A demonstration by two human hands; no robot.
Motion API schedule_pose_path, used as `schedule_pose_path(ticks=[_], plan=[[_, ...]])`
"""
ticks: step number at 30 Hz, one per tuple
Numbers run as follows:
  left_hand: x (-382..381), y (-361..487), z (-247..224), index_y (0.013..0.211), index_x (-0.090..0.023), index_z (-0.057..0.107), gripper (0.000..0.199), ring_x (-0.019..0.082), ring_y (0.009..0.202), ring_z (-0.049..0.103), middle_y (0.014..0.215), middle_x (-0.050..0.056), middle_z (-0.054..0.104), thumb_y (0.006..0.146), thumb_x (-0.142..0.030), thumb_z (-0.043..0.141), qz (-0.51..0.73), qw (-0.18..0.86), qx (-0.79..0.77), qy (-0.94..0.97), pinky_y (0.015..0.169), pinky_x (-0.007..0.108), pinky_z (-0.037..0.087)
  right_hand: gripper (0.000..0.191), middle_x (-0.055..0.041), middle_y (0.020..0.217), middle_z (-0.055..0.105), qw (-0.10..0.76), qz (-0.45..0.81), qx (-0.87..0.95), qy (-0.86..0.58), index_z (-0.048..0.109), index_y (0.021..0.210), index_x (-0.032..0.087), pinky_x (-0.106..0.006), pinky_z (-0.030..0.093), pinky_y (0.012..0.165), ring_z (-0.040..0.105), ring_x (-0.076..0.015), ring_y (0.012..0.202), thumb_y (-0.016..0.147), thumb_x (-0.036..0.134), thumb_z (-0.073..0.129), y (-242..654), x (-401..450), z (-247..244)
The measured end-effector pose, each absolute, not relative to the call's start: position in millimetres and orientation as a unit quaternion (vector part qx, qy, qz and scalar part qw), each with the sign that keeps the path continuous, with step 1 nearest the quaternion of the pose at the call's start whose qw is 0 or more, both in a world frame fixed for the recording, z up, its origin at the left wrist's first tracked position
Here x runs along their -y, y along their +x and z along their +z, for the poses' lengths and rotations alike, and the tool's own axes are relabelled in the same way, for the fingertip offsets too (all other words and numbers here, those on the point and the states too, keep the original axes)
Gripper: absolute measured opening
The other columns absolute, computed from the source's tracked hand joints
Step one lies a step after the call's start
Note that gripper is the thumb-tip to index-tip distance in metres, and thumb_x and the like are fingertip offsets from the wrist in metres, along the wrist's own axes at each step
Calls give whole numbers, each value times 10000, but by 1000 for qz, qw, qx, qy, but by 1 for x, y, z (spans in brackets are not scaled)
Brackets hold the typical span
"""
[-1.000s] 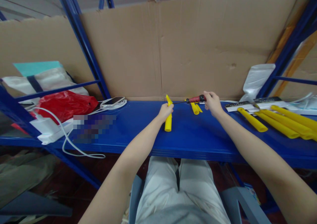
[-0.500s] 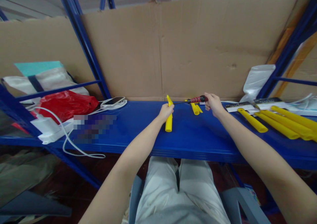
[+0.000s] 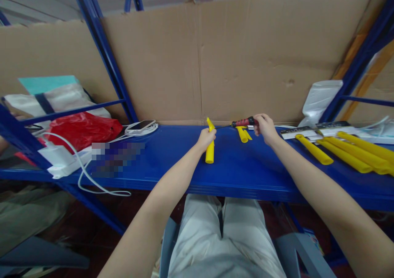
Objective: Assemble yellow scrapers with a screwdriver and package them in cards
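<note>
R hand — w/ red screwdriver

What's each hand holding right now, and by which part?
The left hand holds a yellow handle around its middle; the right hand holds a screwdriver by the back end of its grip.

Screwdriver right of handle, cardboard behind (phone on cable, left); more handles, right.

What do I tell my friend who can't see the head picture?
A person's left hand grips a yellow piece and the right hand aims a red screwdriver at it, over a blue table. Yellow handles lie further right.
</note>
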State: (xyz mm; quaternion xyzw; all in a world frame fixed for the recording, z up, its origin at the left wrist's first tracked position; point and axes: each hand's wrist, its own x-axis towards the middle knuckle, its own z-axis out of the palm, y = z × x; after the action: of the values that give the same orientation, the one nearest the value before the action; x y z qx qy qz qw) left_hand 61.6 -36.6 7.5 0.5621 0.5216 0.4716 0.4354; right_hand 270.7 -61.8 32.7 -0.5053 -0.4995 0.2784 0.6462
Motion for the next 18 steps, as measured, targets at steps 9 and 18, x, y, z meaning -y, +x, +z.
schedule_pose_path(ticks=[9,18], plan=[[36,60,9,659,-178,467,200,85,309,397,428,-63,442,845,-103,477,469,431,-531,559,404,219,329,274,69,422,412,619,281,512,-525,458,746,206,-197,260,286,344,-77,296,874,443,512,271,62,32],[36,61,7,682,-169,501,168,78,320,399,441,-62,448,837,-105,493,479,441,-514,559,418,206,341,163,71,452,437,645,286,504,-498,455,757,214,-201,283,283,389,-88,309,812,342,539,273,62,32]])
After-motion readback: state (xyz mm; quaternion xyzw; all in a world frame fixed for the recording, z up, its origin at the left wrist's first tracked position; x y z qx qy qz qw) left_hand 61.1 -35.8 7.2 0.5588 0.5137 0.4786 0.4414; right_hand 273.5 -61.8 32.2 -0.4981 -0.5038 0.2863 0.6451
